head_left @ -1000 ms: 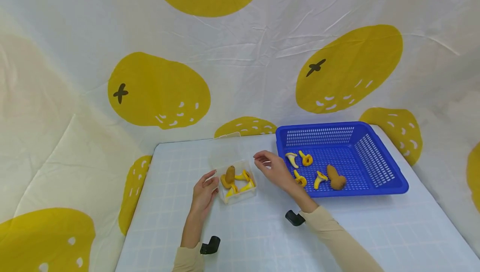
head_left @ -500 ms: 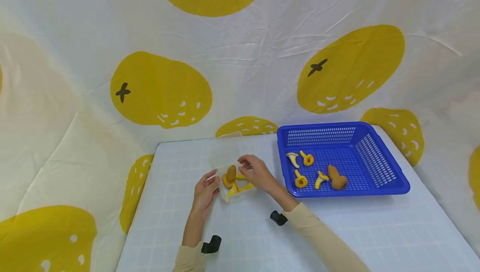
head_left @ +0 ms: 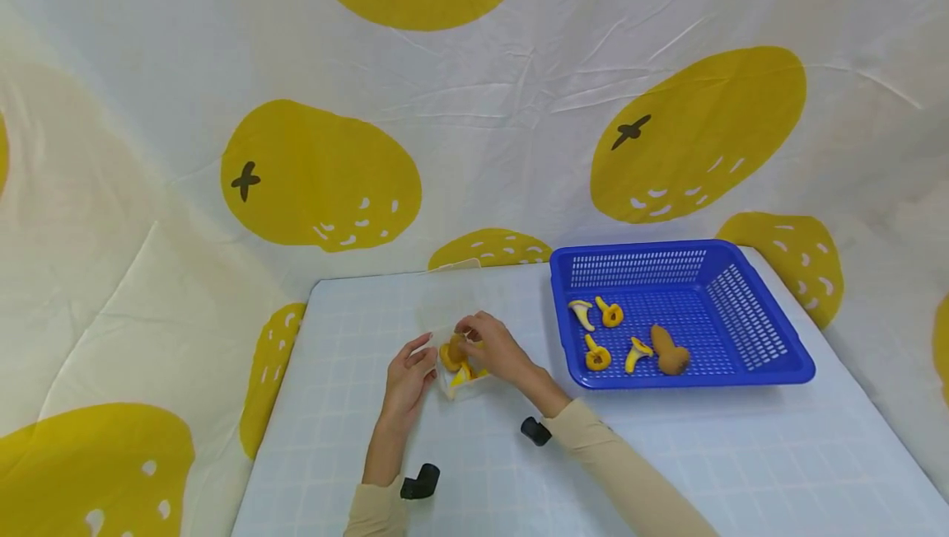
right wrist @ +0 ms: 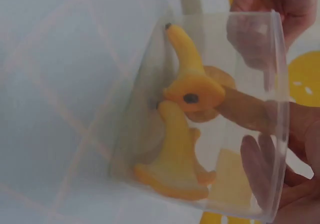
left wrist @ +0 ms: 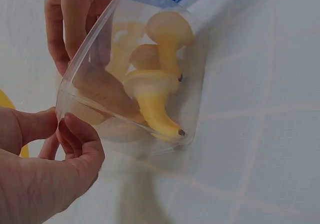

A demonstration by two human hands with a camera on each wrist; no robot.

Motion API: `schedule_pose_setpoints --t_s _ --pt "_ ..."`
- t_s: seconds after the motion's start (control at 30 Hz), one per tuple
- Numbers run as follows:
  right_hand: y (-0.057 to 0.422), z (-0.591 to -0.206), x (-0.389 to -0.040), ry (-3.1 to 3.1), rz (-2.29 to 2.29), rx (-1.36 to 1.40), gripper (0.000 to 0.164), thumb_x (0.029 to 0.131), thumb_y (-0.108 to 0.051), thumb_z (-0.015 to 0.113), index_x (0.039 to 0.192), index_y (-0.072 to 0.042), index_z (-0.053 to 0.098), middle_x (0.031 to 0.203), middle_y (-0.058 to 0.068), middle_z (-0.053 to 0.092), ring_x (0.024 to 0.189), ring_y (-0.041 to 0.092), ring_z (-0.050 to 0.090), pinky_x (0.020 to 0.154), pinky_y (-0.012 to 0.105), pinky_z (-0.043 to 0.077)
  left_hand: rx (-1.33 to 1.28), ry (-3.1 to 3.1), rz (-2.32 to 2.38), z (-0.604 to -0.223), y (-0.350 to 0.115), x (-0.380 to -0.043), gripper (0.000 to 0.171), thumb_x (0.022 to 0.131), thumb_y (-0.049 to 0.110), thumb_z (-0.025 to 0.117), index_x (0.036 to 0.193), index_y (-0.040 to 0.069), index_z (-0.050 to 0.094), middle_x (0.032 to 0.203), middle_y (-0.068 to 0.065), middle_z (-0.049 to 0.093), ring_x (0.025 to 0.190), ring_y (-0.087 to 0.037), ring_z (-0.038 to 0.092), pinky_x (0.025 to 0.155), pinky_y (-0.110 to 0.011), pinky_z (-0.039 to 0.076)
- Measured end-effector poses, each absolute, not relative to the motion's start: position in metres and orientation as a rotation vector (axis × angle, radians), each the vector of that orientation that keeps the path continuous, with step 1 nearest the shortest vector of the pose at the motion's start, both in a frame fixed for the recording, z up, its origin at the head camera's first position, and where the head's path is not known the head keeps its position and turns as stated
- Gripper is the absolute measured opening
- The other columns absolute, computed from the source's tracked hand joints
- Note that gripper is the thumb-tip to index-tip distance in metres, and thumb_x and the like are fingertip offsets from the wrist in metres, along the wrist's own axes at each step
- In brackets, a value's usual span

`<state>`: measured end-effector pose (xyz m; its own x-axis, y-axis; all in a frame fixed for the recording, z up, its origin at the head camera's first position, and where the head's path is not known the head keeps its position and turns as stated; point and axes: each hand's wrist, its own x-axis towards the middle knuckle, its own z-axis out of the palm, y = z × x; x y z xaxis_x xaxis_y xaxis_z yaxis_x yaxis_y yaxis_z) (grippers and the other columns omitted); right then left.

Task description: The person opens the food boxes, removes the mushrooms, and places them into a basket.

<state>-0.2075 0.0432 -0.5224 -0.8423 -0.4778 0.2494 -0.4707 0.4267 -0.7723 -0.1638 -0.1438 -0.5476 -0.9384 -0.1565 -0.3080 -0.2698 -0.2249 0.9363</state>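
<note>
A clear plastic box [left wrist: 199,92] with its lid [head_left: 448,294] folded back stands on the table, holding several yellow chanterelle mushrooms [left wrist: 156,104] and a brown mushroom [head_left: 455,349]. At the box's left side, my left hand [head_left: 406,379] pinches the rim between thumb and forefinger, as the left wrist view shows. My right hand [head_left: 495,347] reaches in over the right side. Its thumb and fingers are round the upper end of the brown mushroom, whose lower end [right wrist: 245,109] shows through the wall in the right wrist view. The right hand hides part of the box's contents.
A blue perforated basket [head_left: 741,378] stands to the right, with several yellow chanterelles [head_left: 597,356] and another brown mushroom [head_left: 670,352] inside. Behind the table hangs a white cloth [head_left: 474,150] printed with yellow fruit.
My right hand has moved left from beside the basket, over the box, and down onto the brown mushroom. The left hand stays at the box's left rim.
</note>
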Motion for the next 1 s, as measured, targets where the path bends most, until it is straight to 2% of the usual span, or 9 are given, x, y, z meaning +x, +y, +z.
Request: schedule_pose_setpoints --t_s 0.1,0.23,0.5,0.63,0.73,0.83,1.0 --pt "0.040 -0.525 -0.207 2.630 -1.383 -0.928 0.019 0.095 -0.003 0.073 0.113 0.001 0.069 0.107 0.012 0.069 0.098 0.027 0.066 0.090 0.040 0.056 -0.527 1.917 2.341 -0.548 -0.144 -0.164 0.044 0.102 0.006 0.064 0.144 -0.001 0.053 0.111 -0.008 0.062 0.096 -0.018 0.058 0.073 -0.022 0.051" --pt "0.041 -0.527 -0.206 2.553 -1.471 -0.968 0.022 0.095 -0.001 0.071 0.117 0.001 0.071 0.108 0.012 0.071 0.098 0.026 0.067 0.091 0.039 0.057 -0.511 1.925 2.354 -0.548 -0.144 -0.163 0.044 0.101 0.005 0.064 0.143 -0.003 0.053 0.106 -0.007 0.063 0.090 -0.014 0.058 0.073 -0.022 0.051" --pt "0.055 -0.518 -0.208 2.434 -1.745 -0.763 0.034 0.098 -0.008 0.070 0.132 -0.003 0.066 0.115 0.011 0.070 0.104 0.026 0.068 0.089 0.034 0.058 -0.517 1.935 2.345 -0.546 -0.142 -0.163 0.044 0.101 0.005 0.064 0.143 -0.003 0.053 0.108 -0.006 0.063 0.091 -0.013 0.058 0.072 -0.022 0.050" --pt "0.065 -0.508 -0.210 2.442 -1.813 -0.647 0.030 0.097 -0.012 0.073 0.124 -0.005 0.065 0.114 0.010 0.071 0.104 0.026 0.068 0.091 0.038 0.058 -0.528 1.926 2.335 -0.545 -0.142 -0.162 0.045 0.101 0.006 0.065 0.144 -0.001 0.053 0.111 -0.008 0.062 0.094 -0.015 0.059 0.073 -0.021 0.050" --pt "0.075 -0.503 -0.212 2.428 -1.879 -0.627 0.026 0.096 -0.012 0.073 0.120 -0.003 0.065 0.112 0.013 0.071 0.102 0.029 0.069 0.093 0.046 0.057 -0.525 1.910 2.347 -0.544 -0.142 -0.162 0.045 0.101 0.006 0.065 0.144 -0.001 0.053 0.108 -0.005 0.062 0.092 -0.014 0.060 0.072 -0.022 0.050" --pt "0.085 -0.498 -0.216 2.401 -1.944 -0.647 0.025 0.096 -0.009 0.073 0.119 0.000 0.067 0.113 0.017 0.070 0.102 0.032 0.069 0.095 0.050 0.055 -0.520 1.899 2.358 -0.545 -0.142 -0.162 0.045 0.101 0.006 0.065 0.144 0.000 0.053 0.105 -0.002 0.062 0.091 -0.013 0.059 0.071 -0.022 0.050" --pt "0.105 -0.487 -0.218 2.343 -2.003 -0.584 0.026 0.098 -0.008 0.071 0.121 0.002 0.066 0.116 0.020 0.068 0.102 0.033 0.069 0.089 0.036 0.058 -0.510 1.880 2.381 -0.546 -0.143 -0.163 0.044 0.101 0.004 0.064 0.143 -0.001 0.053 0.104 -0.001 0.061 0.089 -0.013 0.059 0.070 -0.021 0.049"
